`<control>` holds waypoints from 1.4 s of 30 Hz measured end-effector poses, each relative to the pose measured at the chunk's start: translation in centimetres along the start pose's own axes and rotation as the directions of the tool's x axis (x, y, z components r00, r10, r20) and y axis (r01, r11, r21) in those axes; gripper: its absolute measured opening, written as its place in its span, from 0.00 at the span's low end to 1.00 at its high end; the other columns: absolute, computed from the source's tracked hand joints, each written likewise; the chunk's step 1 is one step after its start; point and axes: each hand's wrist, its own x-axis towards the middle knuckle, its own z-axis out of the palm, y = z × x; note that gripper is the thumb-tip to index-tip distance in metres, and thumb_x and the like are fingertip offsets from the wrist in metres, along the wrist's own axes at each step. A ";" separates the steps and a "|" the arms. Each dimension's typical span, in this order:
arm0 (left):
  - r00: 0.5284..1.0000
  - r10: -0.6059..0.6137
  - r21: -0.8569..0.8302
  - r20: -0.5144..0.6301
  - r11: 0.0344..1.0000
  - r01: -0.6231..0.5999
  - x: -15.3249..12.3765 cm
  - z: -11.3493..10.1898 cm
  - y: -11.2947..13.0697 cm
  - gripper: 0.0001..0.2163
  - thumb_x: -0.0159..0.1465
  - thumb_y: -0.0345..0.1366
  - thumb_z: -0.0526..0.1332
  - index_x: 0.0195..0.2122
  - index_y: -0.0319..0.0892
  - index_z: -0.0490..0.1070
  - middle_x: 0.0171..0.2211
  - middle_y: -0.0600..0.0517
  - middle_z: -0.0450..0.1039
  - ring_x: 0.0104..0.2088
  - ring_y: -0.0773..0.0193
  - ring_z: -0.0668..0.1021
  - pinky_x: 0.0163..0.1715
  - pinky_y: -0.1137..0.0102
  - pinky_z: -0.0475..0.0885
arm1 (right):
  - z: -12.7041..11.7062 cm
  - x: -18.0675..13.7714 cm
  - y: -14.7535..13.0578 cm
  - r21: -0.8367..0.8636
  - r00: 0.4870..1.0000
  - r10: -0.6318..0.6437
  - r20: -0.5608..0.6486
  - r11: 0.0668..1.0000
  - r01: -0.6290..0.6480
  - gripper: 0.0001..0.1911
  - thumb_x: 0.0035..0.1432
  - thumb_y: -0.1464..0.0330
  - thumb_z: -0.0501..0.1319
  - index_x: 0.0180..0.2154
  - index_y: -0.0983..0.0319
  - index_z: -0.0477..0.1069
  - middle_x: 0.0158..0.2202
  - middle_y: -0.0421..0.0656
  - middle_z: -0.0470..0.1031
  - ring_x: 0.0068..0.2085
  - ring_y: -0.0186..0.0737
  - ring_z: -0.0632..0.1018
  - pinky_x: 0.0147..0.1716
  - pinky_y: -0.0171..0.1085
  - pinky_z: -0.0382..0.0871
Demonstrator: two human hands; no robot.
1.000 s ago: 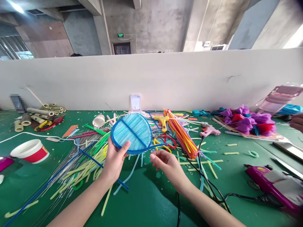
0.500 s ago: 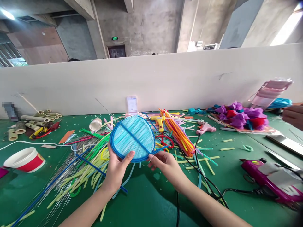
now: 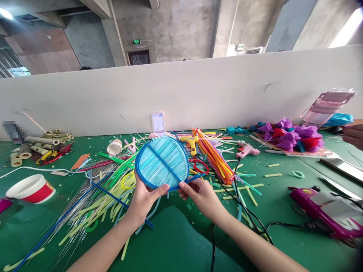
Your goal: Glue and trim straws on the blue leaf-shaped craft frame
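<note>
A round blue disc [image 3: 161, 161] made of light-blue strands, with a dark-blue rim and a dark-blue bar across it, is held up above the green table [image 3: 176, 241]. My left hand [image 3: 144, 198] grips its lower left rim, thumb on the face. My right hand [image 3: 200, 192] pinches the lower right rim where a dark-blue stem sticks out to the right. A loose pile of coloured straws and thin sticks [image 3: 104, 192] lies under and left of the disc.
A bundle of orange and yellow straws [image 3: 215, 158], a yellow glue gun [image 3: 190, 142], a pink glue gun [image 3: 246, 150] and red scissors [image 3: 200, 166] lie behind the disc. A magenta tool [image 3: 323, 213] with a black cable sits right. Purple and red flowers [image 3: 295, 138], another person's hand [image 3: 354, 135], a red-and-white cup [image 3: 30, 189].
My right hand moved from open air onto the disc's lower right rim and closed on it. The disc rose slightly and shifted right.
</note>
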 end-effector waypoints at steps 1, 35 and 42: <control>1.000 -0.020 0.008 0.022 1.000 0.019 0.0 0.0 -0.1 0.54 0.51 0.35 0.75 0.69 0.58 0.37 0.58 0.44 0.70 0.49 0.49 0.80 0.43 0.58 0.79 | 0.0 0.0 0.1 -0.022 1.000 -0.008 -0.006 1.000 0.008 0.26 0.52 0.45 0.64 0.27 0.63 0.72 0.25 0.44 0.78 0.27 0.40 0.77 0.29 0.37 0.71; 0.981 -0.170 -0.144 0.098 0.973 0.183 0.8 -0.6 0.1 0.43 0.54 0.32 0.73 0.67 0.56 0.50 0.56 0.47 0.73 0.49 0.55 0.79 0.41 0.66 0.80 | -0.9 0.0 -0.8 -0.005 0.999 -0.027 0.021 1.000 0.027 0.23 0.49 0.48 0.68 0.32 0.63 0.77 0.31 0.45 0.81 0.33 0.43 0.80 0.34 0.39 0.75; 0.979 -0.171 -0.102 0.107 0.978 0.182 0.5 -0.5 0.0 0.45 0.51 0.34 0.74 0.67 0.56 0.52 0.53 0.48 0.76 0.46 0.53 0.80 0.39 0.63 0.80 | -0.8 0.1 -1.0 -0.027 1.000 -0.013 0.004 1.000 0.013 0.24 0.48 0.46 0.67 0.27 0.61 0.73 0.28 0.45 0.80 0.32 0.44 0.80 0.34 0.40 0.74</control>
